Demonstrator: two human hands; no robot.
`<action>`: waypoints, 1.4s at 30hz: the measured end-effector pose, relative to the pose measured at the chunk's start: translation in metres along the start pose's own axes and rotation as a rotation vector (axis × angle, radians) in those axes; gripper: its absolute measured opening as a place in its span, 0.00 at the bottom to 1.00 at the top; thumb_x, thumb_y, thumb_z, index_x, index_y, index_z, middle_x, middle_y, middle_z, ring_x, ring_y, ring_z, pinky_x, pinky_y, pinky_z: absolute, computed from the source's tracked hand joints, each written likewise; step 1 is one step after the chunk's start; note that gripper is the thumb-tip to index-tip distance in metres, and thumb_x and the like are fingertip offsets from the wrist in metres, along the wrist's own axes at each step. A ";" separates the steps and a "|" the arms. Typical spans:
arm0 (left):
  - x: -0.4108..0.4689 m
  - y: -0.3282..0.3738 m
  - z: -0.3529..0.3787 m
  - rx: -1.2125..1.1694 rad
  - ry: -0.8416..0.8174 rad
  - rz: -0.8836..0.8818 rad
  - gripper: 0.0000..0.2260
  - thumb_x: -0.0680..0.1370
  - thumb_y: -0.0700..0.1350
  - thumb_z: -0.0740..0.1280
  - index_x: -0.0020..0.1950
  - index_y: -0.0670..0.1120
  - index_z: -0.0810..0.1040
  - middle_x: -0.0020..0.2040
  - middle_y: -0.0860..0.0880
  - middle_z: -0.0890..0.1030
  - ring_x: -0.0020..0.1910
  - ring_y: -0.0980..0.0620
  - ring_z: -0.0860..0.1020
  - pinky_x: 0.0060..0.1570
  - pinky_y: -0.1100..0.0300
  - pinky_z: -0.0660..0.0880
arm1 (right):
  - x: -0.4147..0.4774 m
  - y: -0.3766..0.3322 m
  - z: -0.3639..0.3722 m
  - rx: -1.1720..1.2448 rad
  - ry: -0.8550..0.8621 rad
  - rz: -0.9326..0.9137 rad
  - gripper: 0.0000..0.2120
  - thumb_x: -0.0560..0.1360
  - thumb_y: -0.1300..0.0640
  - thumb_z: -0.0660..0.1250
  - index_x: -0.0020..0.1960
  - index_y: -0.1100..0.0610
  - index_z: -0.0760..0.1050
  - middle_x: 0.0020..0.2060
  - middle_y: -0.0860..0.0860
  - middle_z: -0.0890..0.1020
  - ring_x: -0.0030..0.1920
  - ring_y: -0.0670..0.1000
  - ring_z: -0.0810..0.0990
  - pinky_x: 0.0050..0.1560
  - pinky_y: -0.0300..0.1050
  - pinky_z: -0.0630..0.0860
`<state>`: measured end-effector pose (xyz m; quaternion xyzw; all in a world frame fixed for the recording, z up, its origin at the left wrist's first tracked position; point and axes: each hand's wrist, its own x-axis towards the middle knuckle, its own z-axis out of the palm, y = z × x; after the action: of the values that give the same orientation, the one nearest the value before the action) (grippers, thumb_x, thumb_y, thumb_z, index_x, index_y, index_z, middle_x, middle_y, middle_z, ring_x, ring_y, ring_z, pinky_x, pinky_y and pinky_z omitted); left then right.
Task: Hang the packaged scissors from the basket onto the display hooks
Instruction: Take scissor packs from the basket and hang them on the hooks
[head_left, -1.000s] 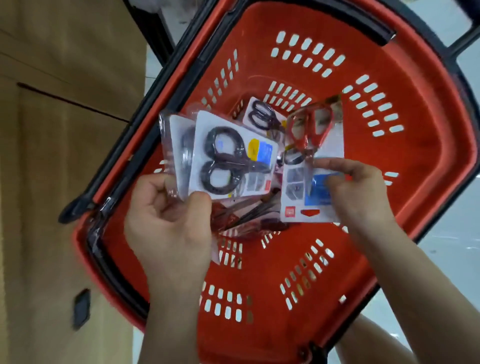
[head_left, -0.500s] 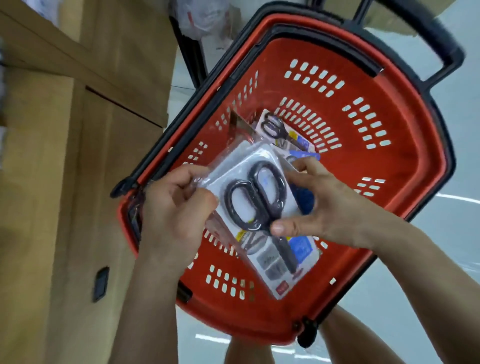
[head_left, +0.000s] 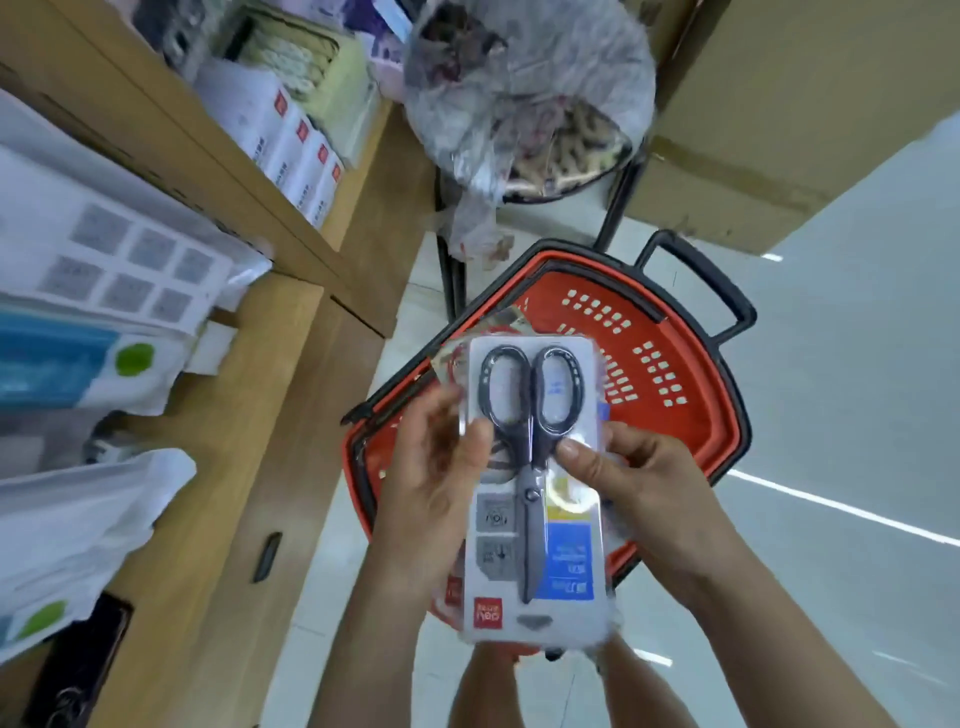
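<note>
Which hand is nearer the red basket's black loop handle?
Right. The right hand is below-left of the black loop handle; left hand is farther left, across the clear-packaged black scissors both hold.

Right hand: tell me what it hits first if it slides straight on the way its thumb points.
Likely the left hand: the right hand has its thumb pointing left across the front scissors package, and the left thumb presses that same face just opposite.

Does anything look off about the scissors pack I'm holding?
The clear blister pack of black-handled scissors, held by left hand and right hand, is upside down: its red logo reads inverted and its hang slot points toward you.
</note>
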<state>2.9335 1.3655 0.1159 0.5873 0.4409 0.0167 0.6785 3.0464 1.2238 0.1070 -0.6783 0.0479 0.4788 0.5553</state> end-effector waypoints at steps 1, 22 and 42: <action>-0.017 0.009 0.001 0.019 -0.036 -0.029 0.17 0.72 0.60 0.71 0.58 0.57 0.77 0.53 0.60 0.84 0.53 0.58 0.82 0.50 0.60 0.80 | -0.014 -0.016 0.001 0.012 0.024 -0.023 0.16 0.66 0.53 0.75 0.44 0.65 0.82 0.41 0.64 0.85 0.38 0.62 0.84 0.44 0.57 0.79; -0.303 0.216 0.009 -0.402 0.314 0.174 0.36 0.65 0.37 0.79 0.70 0.53 0.72 0.57 0.45 0.84 0.59 0.41 0.81 0.58 0.43 0.77 | -0.279 -0.209 0.021 -0.071 -0.118 -0.676 0.34 0.72 0.30 0.62 0.35 0.64 0.73 0.34 0.63 0.77 0.36 0.62 0.73 0.42 0.56 0.73; -0.501 0.226 -0.177 0.310 0.356 0.269 0.19 0.75 0.32 0.69 0.52 0.57 0.79 0.49 0.63 0.79 0.52 0.67 0.76 0.55 0.70 0.70 | -0.393 -0.299 0.113 -0.608 -0.630 -1.259 0.36 0.74 0.53 0.70 0.73 0.29 0.58 0.72 0.30 0.63 0.71 0.35 0.65 0.60 0.39 0.74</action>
<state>2.6298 1.3034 0.6029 0.7253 0.4688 0.1419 0.4838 2.9463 1.2442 0.6030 -0.5321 -0.6416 0.2351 0.4999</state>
